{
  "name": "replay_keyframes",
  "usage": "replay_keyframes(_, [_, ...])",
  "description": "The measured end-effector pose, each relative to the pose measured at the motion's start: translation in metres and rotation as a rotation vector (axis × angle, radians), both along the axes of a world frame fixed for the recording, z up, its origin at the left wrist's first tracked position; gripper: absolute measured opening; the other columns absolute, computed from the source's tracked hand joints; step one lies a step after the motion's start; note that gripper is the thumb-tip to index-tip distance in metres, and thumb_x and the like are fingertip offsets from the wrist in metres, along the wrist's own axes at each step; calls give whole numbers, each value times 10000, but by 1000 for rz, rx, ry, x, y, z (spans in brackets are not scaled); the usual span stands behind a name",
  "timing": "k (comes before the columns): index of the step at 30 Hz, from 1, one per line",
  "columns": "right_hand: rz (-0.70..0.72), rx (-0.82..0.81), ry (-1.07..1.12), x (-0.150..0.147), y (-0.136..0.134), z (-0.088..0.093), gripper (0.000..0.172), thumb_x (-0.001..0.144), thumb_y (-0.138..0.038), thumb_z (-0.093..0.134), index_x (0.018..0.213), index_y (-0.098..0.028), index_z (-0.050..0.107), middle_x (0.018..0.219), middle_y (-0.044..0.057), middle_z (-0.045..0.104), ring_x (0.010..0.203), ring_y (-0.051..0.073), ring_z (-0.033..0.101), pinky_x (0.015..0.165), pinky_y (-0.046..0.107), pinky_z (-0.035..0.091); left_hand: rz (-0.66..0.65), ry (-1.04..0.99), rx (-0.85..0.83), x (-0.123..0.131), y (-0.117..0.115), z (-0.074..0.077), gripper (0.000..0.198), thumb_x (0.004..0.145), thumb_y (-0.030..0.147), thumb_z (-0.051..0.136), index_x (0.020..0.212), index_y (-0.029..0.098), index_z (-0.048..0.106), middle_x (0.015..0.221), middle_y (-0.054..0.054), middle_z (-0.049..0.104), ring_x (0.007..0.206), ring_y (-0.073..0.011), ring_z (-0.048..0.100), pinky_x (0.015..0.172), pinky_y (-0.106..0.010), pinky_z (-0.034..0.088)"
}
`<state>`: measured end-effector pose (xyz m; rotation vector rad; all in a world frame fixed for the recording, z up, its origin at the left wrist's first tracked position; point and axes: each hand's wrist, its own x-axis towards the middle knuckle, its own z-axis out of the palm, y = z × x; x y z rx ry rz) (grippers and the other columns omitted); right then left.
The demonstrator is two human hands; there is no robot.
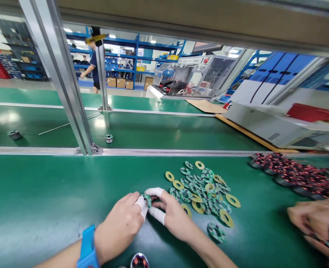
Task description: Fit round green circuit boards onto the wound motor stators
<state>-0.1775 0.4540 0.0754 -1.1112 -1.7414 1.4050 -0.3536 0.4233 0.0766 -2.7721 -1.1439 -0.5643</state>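
A green ring board is being pinched by the left hand over the green table, beside loose boards and yellow rings. The right hand is being held close around its edge; whether the fingers are clamped there cannot be told.

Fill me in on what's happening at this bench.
A person works with two bare hands, white covers on some fingers. The left hand holds a small green ring-shaped board, and the right hand is at its other side; whether it grips too is unclear. Beyond the right hand, more green boards and yellow rings lie scattered on the green table. At the far right, another person's hands are near a cluster of copper-wound parts.
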Motion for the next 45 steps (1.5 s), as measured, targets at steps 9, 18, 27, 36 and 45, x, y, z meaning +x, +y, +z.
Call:
replay_keyframes(9, [-65,176,-251,1,-1,10,372,650,-89,547,1007,-165,622,972,81,637,876,201,596,822,377,498,-21,134,76,12,-9,-6,195,814,61,471,818,102,661,857,-128,651,1072,-319,519,919,-441,390])
replay_keyframes(18, [149,51,-427,20,-6,41,126,677,-130,560,660,-166,679,638,2,622,572,126,546,533,212,422,204,-342,-480,-16,24,32,403,673,-12,475,996,184,616,993,-52,619,940,-191,559,873,-328,454])
replay_keyframes(27, [501,128,-493,2,-20,45,352,562,-26,573,810,-226,721,648,-32,579,559,107,473,502,171,353,139,-446,-867,-24,27,30,623,589,223,715,1175,128,527,1130,-111,558,991,-236,530,881,-338,435])
replay_keyframes(36, [627,251,-326,-6,-33,35,245,771,-245,601,992,-300,691,840,0,622,738,132,571,689,183,432,341,-588,-537,-9,120,22,71,711,167,648,776,140,639,777,-21,622,773,-158,555,733,-239,426])
replay_keyframes(45, [12,251,-456,10,0,15,382,615,-66,608,973,-191,654,820,27,582,761,181,556,716,288,454,564,-720,-542,-44,164,20,581,657,41,597,1222,95,471,1186,-161,527,1117,-270,468,939,-371,377])
